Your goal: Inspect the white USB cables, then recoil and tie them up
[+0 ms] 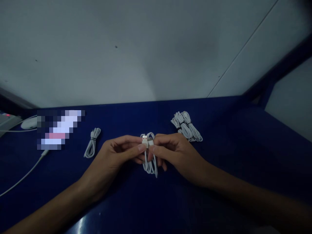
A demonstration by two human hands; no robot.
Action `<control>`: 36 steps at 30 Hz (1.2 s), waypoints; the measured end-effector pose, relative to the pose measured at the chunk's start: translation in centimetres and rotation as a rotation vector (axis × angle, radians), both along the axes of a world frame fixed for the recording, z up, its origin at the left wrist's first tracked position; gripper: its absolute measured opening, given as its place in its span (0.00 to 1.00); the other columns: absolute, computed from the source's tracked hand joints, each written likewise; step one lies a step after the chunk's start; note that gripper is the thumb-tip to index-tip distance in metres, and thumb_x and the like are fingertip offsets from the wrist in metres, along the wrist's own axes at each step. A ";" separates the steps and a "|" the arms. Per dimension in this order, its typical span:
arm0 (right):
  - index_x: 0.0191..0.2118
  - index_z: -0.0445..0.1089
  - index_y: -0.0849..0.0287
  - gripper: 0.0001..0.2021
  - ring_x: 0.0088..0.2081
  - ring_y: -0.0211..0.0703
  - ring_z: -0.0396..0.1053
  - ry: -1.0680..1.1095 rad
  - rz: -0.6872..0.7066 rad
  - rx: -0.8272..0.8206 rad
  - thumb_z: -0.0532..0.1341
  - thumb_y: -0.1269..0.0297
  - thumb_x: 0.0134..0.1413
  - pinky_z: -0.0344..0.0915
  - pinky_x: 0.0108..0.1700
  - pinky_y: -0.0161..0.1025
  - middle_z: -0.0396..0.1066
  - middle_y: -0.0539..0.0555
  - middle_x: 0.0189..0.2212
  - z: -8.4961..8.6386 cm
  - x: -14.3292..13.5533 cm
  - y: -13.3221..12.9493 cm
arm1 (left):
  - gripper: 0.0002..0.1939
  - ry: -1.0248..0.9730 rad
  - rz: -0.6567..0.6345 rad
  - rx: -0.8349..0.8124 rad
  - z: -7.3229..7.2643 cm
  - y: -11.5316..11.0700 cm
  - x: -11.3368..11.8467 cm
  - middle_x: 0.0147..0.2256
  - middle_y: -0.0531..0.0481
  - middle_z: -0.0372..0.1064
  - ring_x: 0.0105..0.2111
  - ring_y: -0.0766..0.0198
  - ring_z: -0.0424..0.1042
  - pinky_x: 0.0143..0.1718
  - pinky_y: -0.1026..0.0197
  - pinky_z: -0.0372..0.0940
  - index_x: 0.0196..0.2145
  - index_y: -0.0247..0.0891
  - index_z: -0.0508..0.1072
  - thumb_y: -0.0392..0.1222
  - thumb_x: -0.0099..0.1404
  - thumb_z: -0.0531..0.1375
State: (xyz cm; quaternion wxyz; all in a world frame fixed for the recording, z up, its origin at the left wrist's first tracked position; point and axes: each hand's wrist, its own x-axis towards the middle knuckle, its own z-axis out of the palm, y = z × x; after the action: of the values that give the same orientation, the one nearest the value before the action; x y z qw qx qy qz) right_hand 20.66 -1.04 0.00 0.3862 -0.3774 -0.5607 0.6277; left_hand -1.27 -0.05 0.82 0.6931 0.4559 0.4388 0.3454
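A pale grey wall panel [122,65] rises behind a glossy blue tabletop [136,201], with a blue frame post [268,89] at the far right. In the middle of the scene, above the tabletop, the left hand [118,152] and the right hand [176,148] meet over a coiled white USB cable [151,167], each pinching its upper end between thumb and fingers; the fingers hide part of the coil. To the far left lies a bright device [64,128], pixelated past recognition, with a white cord [31,169] leading from it toward the near left. To the far right is a pile of white cables [186,126], its bundles tied in black; the right hand stands just in front of its near edge and may cover some of it. Left of the left hand, apart from it, lies a single cable bundle [92,143], also black-tied. Beyond, a rounded white object [28,123] sits beside the pixelated device. Smallest, the USB plug [145,139] points to the far side, beside a second metal-tipped connector [150,141].
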 end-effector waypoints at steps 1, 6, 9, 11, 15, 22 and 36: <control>0.32 0.82 0.60 0.13 0.27 0.33 0.71 0.000 -0.003 0.001 0.66 0.62 0.70 0.68 0.27 0.30 0.75 0.50 0.31 0.0 0.0 0.0 | 0.10 0.001 0.002 0.000 0.0 0.0 0.0 0.33 0.49 0.85 0.34 0.65 0.82 0.41 0.65 0.75 0.47 0.43 0.88 0.43 0.68 0.75; 0.32 0.81 0.59 0.13 0.28 0.33 0.71 -0.010 0.001 -0.004 0.66 0.63 0.69 0.68 0.27 0.30 0.75 0.51 0.31 0.2 0.0 0.0 | 0.10 0.016 0.008 0.002 0.1 0.0 0.1 0.34 0.49 0.85 0.34 0.65 0.81 0.41 0.65 0.74 0.47 0.42 0.88 0.44 0.68 0.75; 0.32 0.81 0.59 0.12 0.27 0.32 0.70 -0.038 -0.004 -0.010 0.66 0.65 0.69 0.67 0.27 0.31 0.74 0.50 0.31 0.3 0.0 0.0 | 0.10 0.019 -0.001 0.001 0.1 0.1 0.1 0.34 0.48 0.85 0.34 0.64 0.81 0.42 0.64 0.74 0.47 0.43 0.88 0.43 0.69 0.75; 0.32 0.81 0.59 0.12 0.27 0.32 0.70 -0.043 -0.005 -0.011 0.66 0.65 0.69 0.67 0.28 0.31 0.74 0.50 0.32 0.3 0.0 0.0 | 0.10 0.019 0.002 0.006 0.1 0.1 0.0 0.34 0.48 0.85 0.34 0.64 0.81 0.42 0.64 0.74 0.47 0.43 0.88 0.43 0.69 0.75; 0.32 0.82 0.59 0.11 0.27 0.32 0.71 -0.028 0.004 -0.007 0.67 0.65 0.69 0.68 0.28 0.31 0.74 0.50 0.32 0.1 0.0 0.1 | 0.11 0.022 0.000 0.009 0.1 0.0 0.0 0.34 0.48 0.85 0.35 0.65 0.81 0.42 0.65 0.74 0.47 0.42 0.88 0.44 0.69 0.75; 0.31 0.81 0.59 0.12 0.26 0.31 0.69 -0.054 -0.013 -0.007 0.66 0.67 0.68 0.66 0.28 0.31 0.72 0.49 0.31 0.2 0.0 0.0 | 0.10 0.015 0.001 -0.008 0.0 0.1 0.1 0.34 0.49 0.85 0.35 0.65 0.81 0.42 0.65 0.74 0.47 0.43 0.88 0.42 0.69 0.75; 0.31 0.81 0.58 0.13 0.26 0.33 0.69 -0.054 -0.014 0.005 0.66 0.63 0.69 0.67 0.28 0.32 0.73 0.50 0.31 0.2 0.0 0.0 | 0.10 0.021 0.009 0.005 0.0 0.0 0.0 0.34 0.47 0.85 0.34 0.63 0.80 0.42 0.62 0.74 0.47 0.42 0.88 0.43 0.68 0.75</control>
State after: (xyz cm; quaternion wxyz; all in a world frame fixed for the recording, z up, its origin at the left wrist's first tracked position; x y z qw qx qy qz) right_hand 20.61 -1.02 0.21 0.3763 -0.3973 -0.5697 0.6132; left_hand -1.26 -0.07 0.87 0.6856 0.4592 0.4474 0.3449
